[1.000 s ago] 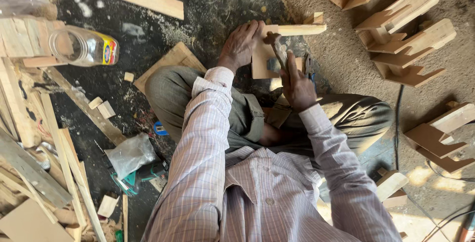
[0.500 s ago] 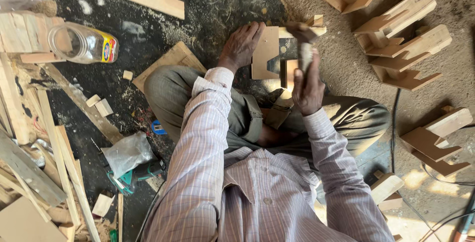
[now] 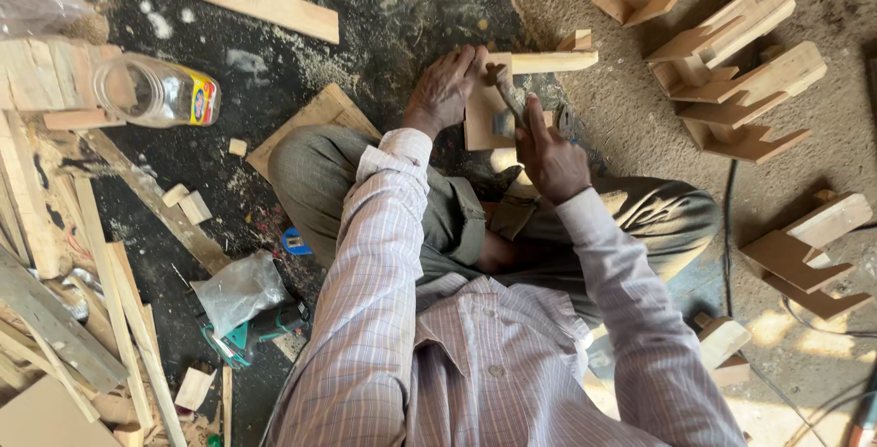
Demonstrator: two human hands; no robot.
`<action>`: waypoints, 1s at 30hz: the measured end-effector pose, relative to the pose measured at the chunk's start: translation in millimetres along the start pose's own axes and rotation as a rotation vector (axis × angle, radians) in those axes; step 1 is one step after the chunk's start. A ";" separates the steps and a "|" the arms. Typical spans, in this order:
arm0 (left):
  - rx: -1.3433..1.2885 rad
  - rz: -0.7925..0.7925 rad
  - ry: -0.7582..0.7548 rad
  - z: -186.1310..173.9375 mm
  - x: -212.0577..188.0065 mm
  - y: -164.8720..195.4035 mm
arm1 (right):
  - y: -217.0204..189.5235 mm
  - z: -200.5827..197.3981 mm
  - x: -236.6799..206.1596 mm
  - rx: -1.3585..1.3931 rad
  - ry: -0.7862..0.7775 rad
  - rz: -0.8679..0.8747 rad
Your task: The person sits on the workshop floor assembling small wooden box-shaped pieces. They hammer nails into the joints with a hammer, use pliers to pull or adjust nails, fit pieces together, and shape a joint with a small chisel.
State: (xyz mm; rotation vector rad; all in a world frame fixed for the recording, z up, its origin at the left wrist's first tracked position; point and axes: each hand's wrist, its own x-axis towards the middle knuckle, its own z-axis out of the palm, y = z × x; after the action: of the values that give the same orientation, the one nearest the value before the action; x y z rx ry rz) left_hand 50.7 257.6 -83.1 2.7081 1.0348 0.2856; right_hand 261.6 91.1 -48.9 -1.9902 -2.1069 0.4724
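Observation:
I sit cross-legged on the floor. My left hand [image 3: 446, 89] presses on the left end of a small wooden piece [image 3: 539, 62] made of a flat board and a cross strip. My right hand [image 3: 552, 157] grips the handle of a hammer [image 3: 505, 91], whose head is down on the wood near my left fingers. The wooden piece lies on the floor just beyond my knees.
Finished wooden brackets [image 3: 731, 54] lie at the right on sawdust, more of them [image 3: 804, 251] lower right. A clear plastic jar [image 3: 155, 91] lies at the left. Planks and offcuts [image 3: 73, 319] pile at the left. A plastic bag [image 3: 239, 290] lies on a green tool. A cable [image 3: 728, 228] runs at right.
The hammer was raised upright half a second ago and has now come down onto the wooden piece. My left hand stays on the wood.

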 end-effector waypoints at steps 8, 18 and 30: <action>-0.008 -0.008 0.031 2.9 -1.1 -1.4 | -6.4 -10.6 1.5 0.067 0.183 -0.050; -0.039 -0.027 0.019 5.7 -4.9 3.6 | -1.7 -10.6 1.7 -0.183 0.033 -0.076; -0.105 -0.032 0.086 6.5 -4.5 7.0 | -7.7 -23.0 -0.6 0.120 0.306 -0.064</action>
State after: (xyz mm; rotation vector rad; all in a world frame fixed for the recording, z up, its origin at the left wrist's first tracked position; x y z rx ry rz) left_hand 53.5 248.6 -87.8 2.6033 1.0541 0.4415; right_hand 262.8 92.3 -24.7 -1.7928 -1.9009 0.2563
